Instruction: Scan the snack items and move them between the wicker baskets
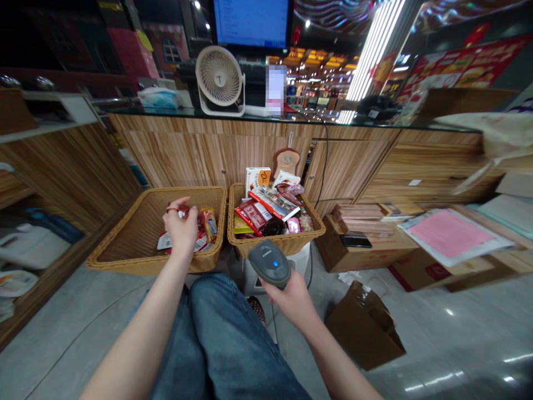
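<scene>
My left hand (pixel 180 225) reaches into the left wicker basket (pixel 125 244), fingers pinched on a small red snack packet (pixel 182 211) above a few other packets (pixel 207 225). My right hand (pixel 291 297) grips a grey handheld barcode scanner (pixel 270 263) with a blue light, held just in front of the right wicker basket (pixel 287 242). That basket is piled with several red and white snack boxes and packets (pixel 268 205). My knee in blue jeans (pixel 225 333) sits between my arms.
A wooden counter (pixel 250 144) runs behind the baskets, with a white fan (pixel 219 78) and a monitor (pixel 252 22) on top. Cardboard boxes (pixel 353 253), a dark phone (pixel 355 240), pink paper (pixel 452 233) and a brown paper bag (pixel 364 328) lie to the right. Wooden shelves (pixel 45 166) stand left.
</scene>
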A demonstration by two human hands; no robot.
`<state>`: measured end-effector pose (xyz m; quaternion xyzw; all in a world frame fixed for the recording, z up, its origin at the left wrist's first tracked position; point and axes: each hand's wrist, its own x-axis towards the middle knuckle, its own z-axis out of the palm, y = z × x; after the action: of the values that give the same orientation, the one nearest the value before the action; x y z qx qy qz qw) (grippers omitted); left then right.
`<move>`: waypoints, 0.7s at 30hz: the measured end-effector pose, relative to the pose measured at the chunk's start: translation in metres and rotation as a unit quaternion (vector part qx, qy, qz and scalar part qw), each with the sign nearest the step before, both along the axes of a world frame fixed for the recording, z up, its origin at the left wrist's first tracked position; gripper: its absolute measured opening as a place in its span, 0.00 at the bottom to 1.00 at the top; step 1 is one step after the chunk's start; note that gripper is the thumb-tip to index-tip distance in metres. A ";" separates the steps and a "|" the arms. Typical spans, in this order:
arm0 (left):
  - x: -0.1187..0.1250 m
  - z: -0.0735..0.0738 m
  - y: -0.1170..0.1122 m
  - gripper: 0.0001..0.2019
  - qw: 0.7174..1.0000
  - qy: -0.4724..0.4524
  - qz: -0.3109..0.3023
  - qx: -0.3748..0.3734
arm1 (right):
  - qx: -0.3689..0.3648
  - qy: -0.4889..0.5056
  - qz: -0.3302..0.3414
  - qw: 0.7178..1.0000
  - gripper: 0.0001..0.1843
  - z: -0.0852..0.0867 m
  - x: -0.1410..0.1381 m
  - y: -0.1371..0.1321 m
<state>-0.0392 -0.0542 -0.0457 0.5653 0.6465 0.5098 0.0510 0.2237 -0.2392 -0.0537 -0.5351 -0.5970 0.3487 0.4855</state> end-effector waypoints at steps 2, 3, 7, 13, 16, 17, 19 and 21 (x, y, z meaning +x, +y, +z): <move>0.006 0.005 -0.003 0.19 1.000 0.008 0.026 0.012 | -0.003 0.005 -0.004 1.000 0.09 -0.002 0.003 -0.003; 0.011 0.008 -0.005 0.19 0.999 0.017 0.031 0.014 | -0.004 0.007 -0.007 1.000 0.09 -0.003 0.005 -0.004; 0.033 0.020 -0.003 0.21 0.997 0.082 0.001 -0.001 | -0.008 0.007 -0.012 1.000 0.08 -0.012 0.013 -0.007; 0.085 0.042 0.036 0.33 0.977 0.182 -0.106 -0.023 | -0.018 0.026 -0.025 0.999 0.10 -0.017 0.019 -0.007; 0.113 0.054 0.069 0.36 0.973 0.184 -0.135 -0.033 | -0.013 0.026 -0.029 0.999 0.11 -0.013 0.023 -0.007; 0.121 0.057 0.080 0.36 0.974 0.175 -0.138 -0.038 | -0.012 0.026 -0.032 0.999 0.11 -0.013 0.024 -0.007; 0.134 0.060 0.101 0.38 0.977 0.153 -0.142 -0.051 | -0.013 0.026 -0.039 0.999 0.11 -0.012 0.026 -0.007; 0.143 0.060 0.118 0.40 0.978 0.130 -0.149 -0.072 | -0.015 0.026 -0.043 0.999 0.11 -0.012 0.029 -0.007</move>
<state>0.1043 0.0635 0.0146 0.7117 0.5911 0.3707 0.0821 0.2526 -0.2457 -0.0660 -0.5581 -0.5552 0.3499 0.5078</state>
